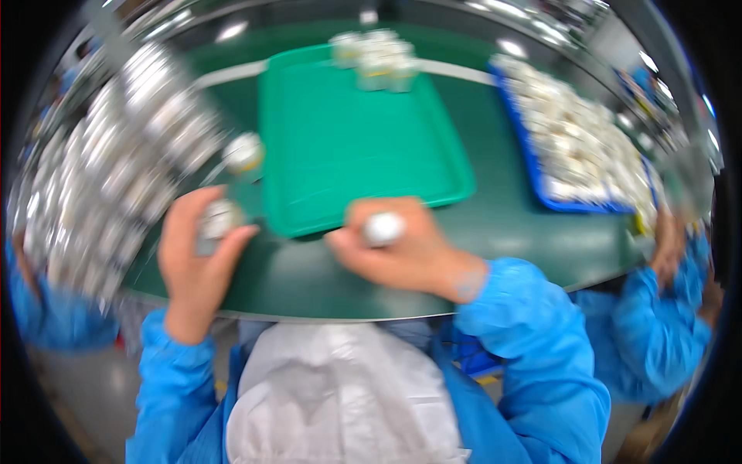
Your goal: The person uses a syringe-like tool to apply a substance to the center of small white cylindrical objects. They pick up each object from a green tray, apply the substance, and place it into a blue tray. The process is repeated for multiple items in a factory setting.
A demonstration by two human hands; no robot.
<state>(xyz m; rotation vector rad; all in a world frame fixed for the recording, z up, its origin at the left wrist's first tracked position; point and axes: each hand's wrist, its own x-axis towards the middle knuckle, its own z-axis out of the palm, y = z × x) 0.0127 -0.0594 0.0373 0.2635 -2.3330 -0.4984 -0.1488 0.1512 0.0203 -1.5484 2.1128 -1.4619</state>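
My left hand, at the table's near left, curls its thumb and fingers around a small clear jar with a white top. To its right, in front of the green tray, my right hand is closed on a small white round-ended object. Only the object's rounded end shows; the rest is hidden in the fist. Another small white-topped jar stands on the table just beyond my left hand. Motion blur hides finer detail on all of these.
The green tray lies ahead, with several white-topped jars grouped at its far edge. Stacked clear-and-white containers crowd the left. At the right, a blue tray holds piled white pieces, near another person's blue sleeve.
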